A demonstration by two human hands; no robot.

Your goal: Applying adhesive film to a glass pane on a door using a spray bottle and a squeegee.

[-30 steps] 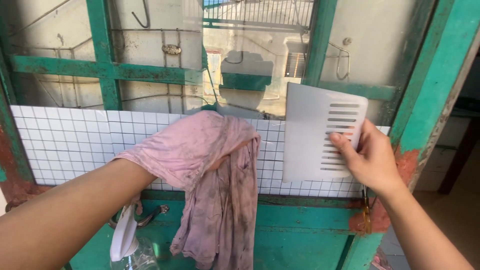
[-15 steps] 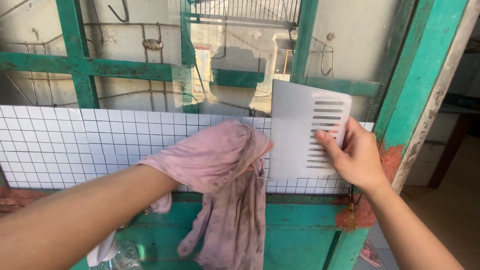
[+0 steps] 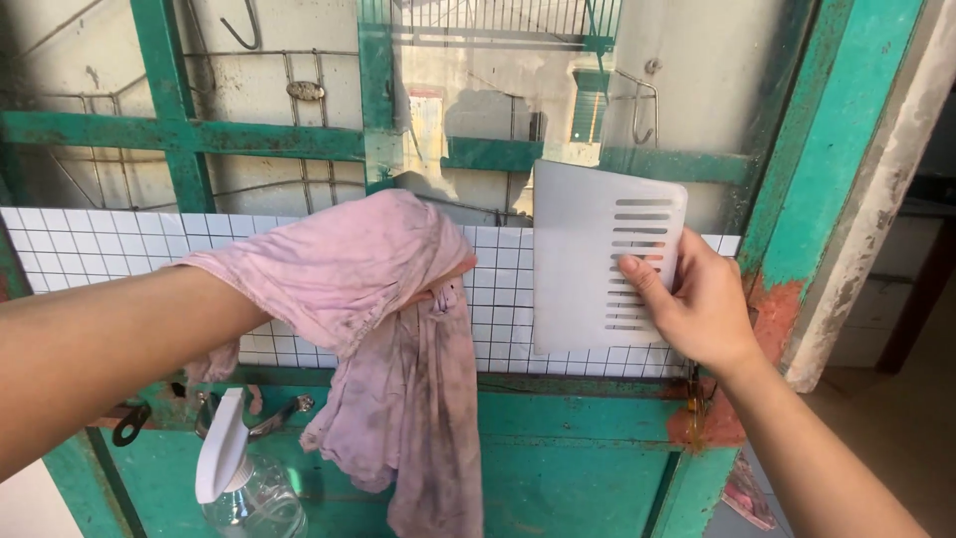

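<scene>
Nearest, low left: a clear plastic spray bottle with a white trigger head (image 3: 234, 478) stands untouched below the left forearm, no hand on it. Next, the left hand (image 3: 398, 269) is wrapped inside a stained pink cotton rag (image 3: 383, 339); fingers hidden by the cloth, so I cannot tell the exact grip, only that the hand bears the rag, bunched over it, with the loose tail hanging down in front of the green painted metal frame (image 3: 558, 468). The rag is pressed at or just beside the white square-grid mesh panel (image 3: 90, 249). To the right, the right hand (image 3: 697, 309) pinches a flat pale grey plastic plate with a column of slots (image 3: 597, 259), thumb on the front, holding it upright against the mesh. Far: a glass pane (image 3: 478, 120) behind the frame. Judgement: wiping appears mid-course; dark marks on the rag suggest dirt taken up, while the plate shows no visible grime and the frame's rust patches remain.
</scene>
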